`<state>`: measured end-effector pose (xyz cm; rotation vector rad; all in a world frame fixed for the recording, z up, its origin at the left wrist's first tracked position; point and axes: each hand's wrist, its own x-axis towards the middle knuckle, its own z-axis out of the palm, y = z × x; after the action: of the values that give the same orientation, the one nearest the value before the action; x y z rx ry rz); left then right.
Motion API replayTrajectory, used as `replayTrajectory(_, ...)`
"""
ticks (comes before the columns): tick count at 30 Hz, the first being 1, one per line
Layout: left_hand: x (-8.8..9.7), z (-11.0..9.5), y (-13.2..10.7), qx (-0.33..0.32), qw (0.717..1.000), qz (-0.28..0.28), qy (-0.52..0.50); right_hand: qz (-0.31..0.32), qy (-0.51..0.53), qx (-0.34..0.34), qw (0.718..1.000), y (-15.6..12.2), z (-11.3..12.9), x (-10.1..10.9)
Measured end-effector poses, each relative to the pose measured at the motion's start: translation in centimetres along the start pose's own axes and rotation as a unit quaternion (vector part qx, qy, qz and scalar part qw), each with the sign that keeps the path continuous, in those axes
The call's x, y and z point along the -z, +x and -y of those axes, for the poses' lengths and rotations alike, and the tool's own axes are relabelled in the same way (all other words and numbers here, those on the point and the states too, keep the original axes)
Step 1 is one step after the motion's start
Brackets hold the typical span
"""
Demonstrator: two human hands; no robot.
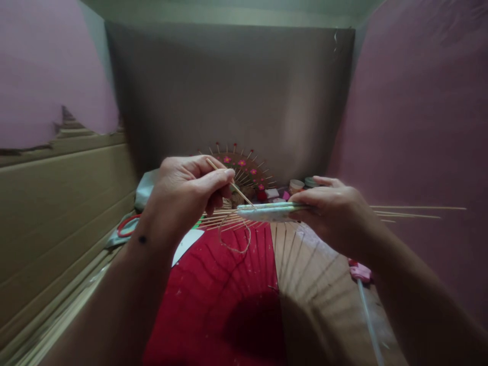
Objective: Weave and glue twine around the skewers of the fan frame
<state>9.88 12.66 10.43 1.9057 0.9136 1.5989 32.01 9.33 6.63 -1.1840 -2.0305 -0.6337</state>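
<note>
Sticks bundle: the long thin sticks (219, 219) are partly hidden by both hands and the pale piece; whether the right hand grips them or they pass behind it, I cannot tell.
Pale blue piece: its right end is covered by the right hand (331, 201); its material is hard to make out.
Fan-shaped ornament: the flowered fan (244, 163) is partly blocked by the left hand (192, 185).
Counts: one short stick (242, 194), one pale blue piece (263, 210), one twine loop (234, 248), at least four pink flowers, at least three stick ends right of the right hand.
Left fingers: pinching the short stick, whose lower tip meets or nearly meets the pale piece's top edge.
Right fingers: clasping the pale piece, which juts out leftward from them.
Twine: hangs between the hands, above the red sheet (206, 295).
</note>
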Motion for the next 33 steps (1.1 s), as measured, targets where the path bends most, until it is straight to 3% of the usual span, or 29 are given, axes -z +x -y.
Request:
replayTrajectory(13, -0.1, 0.2, 0.0, -0.008, 1.000, 0.006, 0.022, -0.027, -0.005, 0.012, 1.000, -0.2, -0.2, -0.3)
replayTrajectory(21, 0.3, 0.4, -0.1, -0.036, 0.994, 0.033, 0.099, -0.050, -0.013, 0.014, 0.999, -0.1, -0.3, -0.6)
replayTrajectory(25, 0.3, 0.3, 0.0, -0.030, 0.996, 0.041, 0.079, -0.053, -0.010, 0.018, 0.998, -0.1, -0.5, -0.7)
replayTrajectory(30, 1.1, -0.8, -0.3, -0.049, 0.998, -0.021, -0.031, -0.076, -0.014, 0.030, 0.997, 0.0, -0.5, -0.5)
replayTrajectory(33, 1.8, -1.7, -0.9, -0.061, 0.995, 0.036, -0.073, -0.120, -0.049, 0.034, 0.991, 0.2, -0.4, -0.2)
